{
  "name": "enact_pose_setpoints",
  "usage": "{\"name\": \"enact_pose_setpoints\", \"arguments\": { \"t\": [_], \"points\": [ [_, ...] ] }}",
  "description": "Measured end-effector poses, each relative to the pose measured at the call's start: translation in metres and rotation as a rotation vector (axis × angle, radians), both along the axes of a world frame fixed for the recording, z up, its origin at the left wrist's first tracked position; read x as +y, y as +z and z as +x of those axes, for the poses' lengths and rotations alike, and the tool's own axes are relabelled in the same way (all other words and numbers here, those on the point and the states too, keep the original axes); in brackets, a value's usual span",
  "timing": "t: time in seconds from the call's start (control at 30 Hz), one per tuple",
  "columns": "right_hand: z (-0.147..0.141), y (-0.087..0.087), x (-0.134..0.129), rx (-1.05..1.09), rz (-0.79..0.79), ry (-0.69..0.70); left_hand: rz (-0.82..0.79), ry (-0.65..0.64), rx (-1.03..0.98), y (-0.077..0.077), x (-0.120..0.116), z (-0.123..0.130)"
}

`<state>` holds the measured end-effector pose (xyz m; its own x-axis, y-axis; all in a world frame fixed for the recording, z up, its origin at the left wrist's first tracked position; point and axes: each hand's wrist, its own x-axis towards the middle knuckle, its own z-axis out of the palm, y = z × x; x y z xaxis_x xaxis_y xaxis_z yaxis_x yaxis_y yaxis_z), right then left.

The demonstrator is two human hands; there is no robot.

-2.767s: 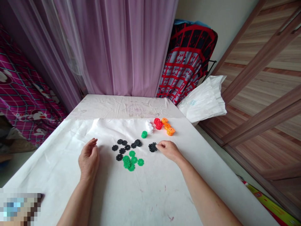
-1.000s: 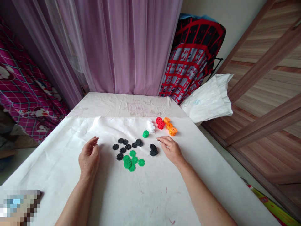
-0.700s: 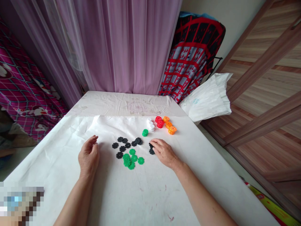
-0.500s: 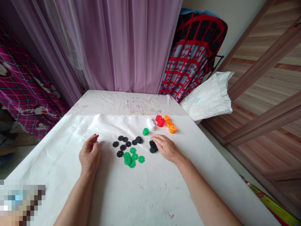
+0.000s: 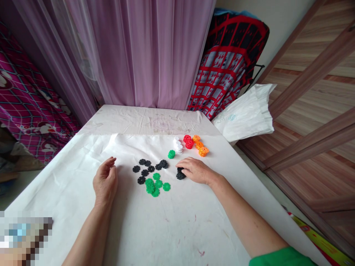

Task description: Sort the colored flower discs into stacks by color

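My right hand [image 5: 195,170] reaches over a small pile of black notched discs [image 5: 181,176]; its thumb and fingers close round the upper ones and partly hide them. My left hand [image 5: 105,181] rests on its side on the white cloth, loosely curled and open, holding nothing. Between the hands lie loose black discs [image 5: 144,172], several of them spread flat and some overlapping. Just in front of those, green discs [image 5: 150,186] form an overlapping heap with a few singles beside it. A short green stack [image 5: 171,154] stands beyond my right fingertips.
Farther back on the table [image 5: 155,236] stand white stacks [image 5: 178,146], red stacks [image 5: 188,142] and orange stacks [image 5: 199,146] of the same discs. A white bag [image 5: 246,114] stands off the right edge. Purple curtains [image 5: 155,55] hang behind, and wooden doors [image 5: 318,122] are on the right.
My right hand has shifted slightly left, and its fingers have come down round the upper black discs. A green sleeve now shows at lower right. My left hand is practically still.
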<state>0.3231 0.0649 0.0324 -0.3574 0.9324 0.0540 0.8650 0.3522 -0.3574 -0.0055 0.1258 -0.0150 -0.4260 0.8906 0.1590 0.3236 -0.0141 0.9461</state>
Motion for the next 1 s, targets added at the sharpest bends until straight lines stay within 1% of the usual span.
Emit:
{"name": "enact_pose_setpoints", "arguments": {
  "t": [0.07,0.17,0.23,0.27,0.33,0.43,0.57,0.7,0.87,0.93,1.0],
  "points": [
    [0.002,-0.003,-0.007,0.047,0.042,-0.116,0.004,-0.002,0.001,0.0,0.0,0.0],
    [-0.002,-0.012,-0.026,0.089,0.06,-0.432,0.0,-0.004,0.008,-0.001,0.001,0.0],
    [-0.012,-0.02,-0.038,0.085,0.072,-0.596,-0.001,-0.004,0.014,-0.001,0.0,0.0],
    [-0.018,-0.024,-0.043,0.072,0.087,-0.642,-0.003,-0.002,0.015,0.0,0.0,0.0],
    [-0.031,-0.031,-0.049,0.04,0.12,-0.688,-0.005,0.002,0.017,0.001,0.0,0.001],
    [-0.045,-0.04,-0.051,0.013,0.144,-0.728,-0.009,0.009,0.019,0.003,-0.001,0.0],
    [-0.043,-0.045,-0.056,0.088,0.138,-0.695,-0.011,0.015,0.021,0.003,-0.001,0.0],
    [-0.036,-0.04,-0.065,0.185,0.131,-0.611,-0.007,0.007,0.017,0.001,0.0,-0.001],
    [-0.044,-0.031,-0.06,0.11,0.098,-0.548,-0.005,0.008,0.012,0.0,0.001,-0.001],
    [-0.049,-0.033,-0.058,0.099,0.091,-0.539,-0.002,0.002,0.008,-0.001,0.002,-0.002],
    [-0.051,-0.038,-0.058,0.116,0.117,-0.528,-0.001,-0.002,0.005,-0.001,0.001,-0.002]
  ]
}}
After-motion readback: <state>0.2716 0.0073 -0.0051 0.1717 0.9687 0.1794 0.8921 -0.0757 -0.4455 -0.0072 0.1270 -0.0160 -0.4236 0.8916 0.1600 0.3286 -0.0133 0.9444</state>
